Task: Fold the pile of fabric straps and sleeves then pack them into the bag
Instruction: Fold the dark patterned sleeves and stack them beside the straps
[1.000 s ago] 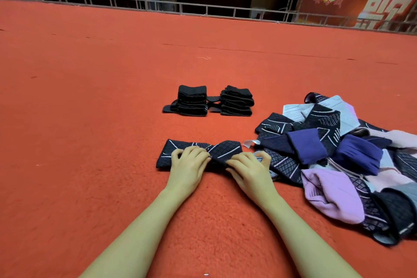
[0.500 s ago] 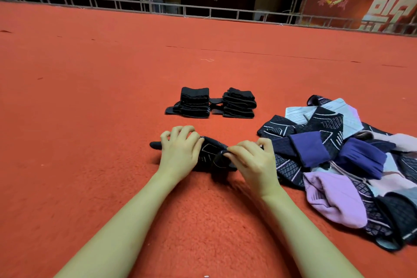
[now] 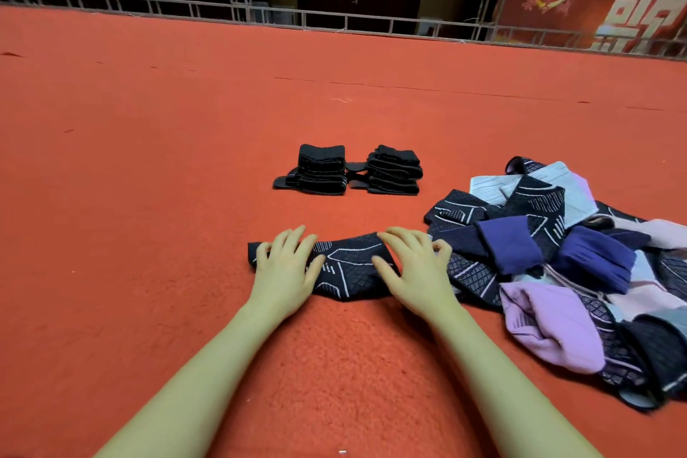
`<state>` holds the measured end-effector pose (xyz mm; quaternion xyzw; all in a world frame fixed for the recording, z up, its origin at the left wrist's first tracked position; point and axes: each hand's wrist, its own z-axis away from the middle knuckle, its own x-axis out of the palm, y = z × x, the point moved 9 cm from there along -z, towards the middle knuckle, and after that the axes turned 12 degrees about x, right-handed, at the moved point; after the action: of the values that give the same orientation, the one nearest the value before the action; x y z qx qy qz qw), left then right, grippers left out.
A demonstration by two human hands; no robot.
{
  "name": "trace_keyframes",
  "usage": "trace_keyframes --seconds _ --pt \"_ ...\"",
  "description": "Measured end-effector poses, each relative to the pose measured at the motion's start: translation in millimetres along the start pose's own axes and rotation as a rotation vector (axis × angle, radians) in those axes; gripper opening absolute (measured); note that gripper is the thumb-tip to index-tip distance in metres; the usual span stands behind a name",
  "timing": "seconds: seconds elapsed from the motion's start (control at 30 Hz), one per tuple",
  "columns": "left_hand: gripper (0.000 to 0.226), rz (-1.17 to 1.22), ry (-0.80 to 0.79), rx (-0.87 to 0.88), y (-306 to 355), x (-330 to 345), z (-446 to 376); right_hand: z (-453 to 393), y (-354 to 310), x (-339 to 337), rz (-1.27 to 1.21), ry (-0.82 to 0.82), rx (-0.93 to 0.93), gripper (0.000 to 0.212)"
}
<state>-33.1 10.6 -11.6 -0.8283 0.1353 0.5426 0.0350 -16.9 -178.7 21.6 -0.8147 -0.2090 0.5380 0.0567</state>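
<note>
A dark patterned sleeve [image 3: 349, 268] with white lines lies folded on the red carpet in front of me. My left hand [image 3: 286, 264] presses flat on its left end with straight fingers. My right hand [image 3: 412, 264] presses its right end, fingers spread. To the right sprawls the loose pile of sleeves [image 3: 568, 264] in black, purple, lilac and pale blue. Beyond the sleeve stand two neat stacks of folded black straps [image 3: 349, 171], side by side. No bag shows in view.
Red carpet [image 3: 148, 178] stretches all around, wide on the left and behind the stacks. A metal truss railing [image 3: 334, 19] runs along the far edge, with a red banner [image 3: 594, 0] at the back right.
The long sleeve was folded in half from its ends; both hands moved from pinching its middle to pressing flat on the shorter, folded piece.
</note>
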Motion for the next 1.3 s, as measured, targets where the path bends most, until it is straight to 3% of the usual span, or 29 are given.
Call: trace_keyframes --seconds 0.13,0.23,0.4,0.6,0.77,0.93,1.2,1.3 --pt "0.051 -0.087 0.035 -0.061 -5.8 2.1 15.5 4.0 8.3 23.2 0.175 -0.096 0.076 0.064" --pt "0.057 -0.144 0.044 -0.181 -23.4 -0.6 15.4 -3.2 14.0 25.8 0.224 -0.108 0.180 0.053" --pt "0.050 -0.209 0.027 -0.138 -30.4 2.5 0.9 -35.5 -6.0 36.0 0.288 -0.116 0.139 0.044" --pt "0.037 -0.172 0.107 -0.134 -35.7 2.6 -0.8 -44.4 3.6 76.3 0.345 -0.284 0.128 0.044" --pt "0.032 -0.250 0.251 -0.033 -24.2 -19.1 -0.9 -31.4 -6.0 48.4 0.082 0.020 0.003 0.015" --pt "0.027 -0.267 0.392 0.005 -12.0 -48.6 4.2 -13.1 -19.0 0.8 -0.185 0.237 -0.087 0.009" --pt "0.023 -0.280 0.589 0.065 9.9 -111.2 10.2 0.2 -30.4 -73.1 -0.241 0.542 -0.028 0.015" --pt "0.020 -0.320 0.589 0.106 18.9 -128.9 -1.2 -2.8 -27.5 -88.9 -0.224 0.582 0.047 0.013"
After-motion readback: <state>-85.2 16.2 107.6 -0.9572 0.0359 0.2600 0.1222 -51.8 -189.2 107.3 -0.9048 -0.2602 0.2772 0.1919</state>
